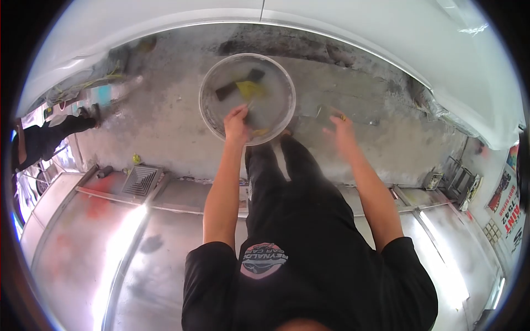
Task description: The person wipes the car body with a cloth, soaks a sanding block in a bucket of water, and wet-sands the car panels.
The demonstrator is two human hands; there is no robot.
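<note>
Here's the left hand point(237, 117) curled over the bucket's point(202, 105) near rim, its grip impossible to tell, while the right hand point(334, 117) pinches a blurred flat pad point(323, 112) beyond the right rim, probably light, bendy, slippery if wet, best held by an edge!

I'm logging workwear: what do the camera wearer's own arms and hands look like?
Short black sleeves leave the forearms bare, with nothing visibly worn on them. The left hand and right hand are ungloved; blur hides finer detail on the right.
</note>
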